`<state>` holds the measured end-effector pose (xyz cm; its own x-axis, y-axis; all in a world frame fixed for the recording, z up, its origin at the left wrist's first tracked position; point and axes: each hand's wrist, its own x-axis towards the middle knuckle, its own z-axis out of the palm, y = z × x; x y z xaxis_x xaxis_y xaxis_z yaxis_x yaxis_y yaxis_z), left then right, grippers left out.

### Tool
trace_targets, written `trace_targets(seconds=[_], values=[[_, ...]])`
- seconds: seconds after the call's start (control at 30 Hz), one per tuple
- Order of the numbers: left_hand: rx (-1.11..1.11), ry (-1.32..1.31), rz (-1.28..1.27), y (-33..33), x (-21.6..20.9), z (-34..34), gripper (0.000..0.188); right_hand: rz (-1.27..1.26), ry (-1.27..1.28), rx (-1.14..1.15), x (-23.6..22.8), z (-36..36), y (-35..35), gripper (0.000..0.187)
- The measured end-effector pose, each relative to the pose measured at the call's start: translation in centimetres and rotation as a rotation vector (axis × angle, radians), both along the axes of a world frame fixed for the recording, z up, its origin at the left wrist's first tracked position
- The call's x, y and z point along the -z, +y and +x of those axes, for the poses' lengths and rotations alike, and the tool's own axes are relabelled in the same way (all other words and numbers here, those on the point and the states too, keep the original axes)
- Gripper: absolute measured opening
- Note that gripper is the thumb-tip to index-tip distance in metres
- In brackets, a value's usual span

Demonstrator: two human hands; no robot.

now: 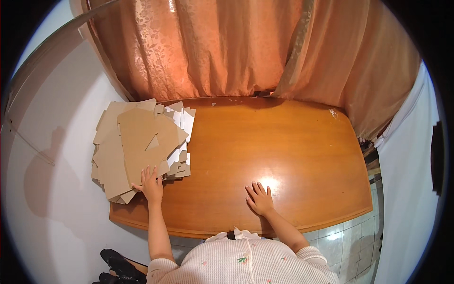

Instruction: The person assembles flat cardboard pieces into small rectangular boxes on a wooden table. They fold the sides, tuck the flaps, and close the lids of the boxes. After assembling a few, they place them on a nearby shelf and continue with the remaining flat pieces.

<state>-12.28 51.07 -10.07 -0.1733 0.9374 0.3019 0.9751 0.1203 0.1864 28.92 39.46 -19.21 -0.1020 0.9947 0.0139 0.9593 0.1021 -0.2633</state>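
Observation:
A loose, uneven pile of flat brown cardboard pieces (142,137) covers the left end of the wooden table. White-faced pieces (187,122) stick out along its right side. My left hand (151,187) rests at the pile's near edge with fingers spread, its fingertips touching the top cardboard; it grips nothing. My right hand (260,200) lies flat on the tabletop near the front edge, fingers apart and holding nothing.
The glossy wooden table (283,142) has a curved front edge. Orange curtains (213,47) hang behind it, and a white cloth (411,161) hangs at the right. A white wall (61,156) borders the left. Black footwear (120,267) sits at lower left.

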Motion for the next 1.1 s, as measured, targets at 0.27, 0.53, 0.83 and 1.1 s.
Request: trace_targets(seconds=[0.27,0.53,0.83,1.1], values=[[0.031,-0.005,0.363,1.3,0.7,0.7,0.038,0.006,0.064,0.017,-0.2,-0.1,-0.3,0.053],[0.006,-0.137,0.806,2.0,-5.5,1.2,0.023,0.032,0.089,0.022,0.1,0.3,-0.3,0.052],[0.038,-1.182,1.036,-3.3,-17.6,5.5,0.034,0.147,0.348,0.097,-2.3,0.5,0.6,0.051],[0.394,-1.675,0.668,-4.0,-17.6,8.8,0.030,0.547,0.745,0.327,-14.5,4.8,3.6,0.058]])
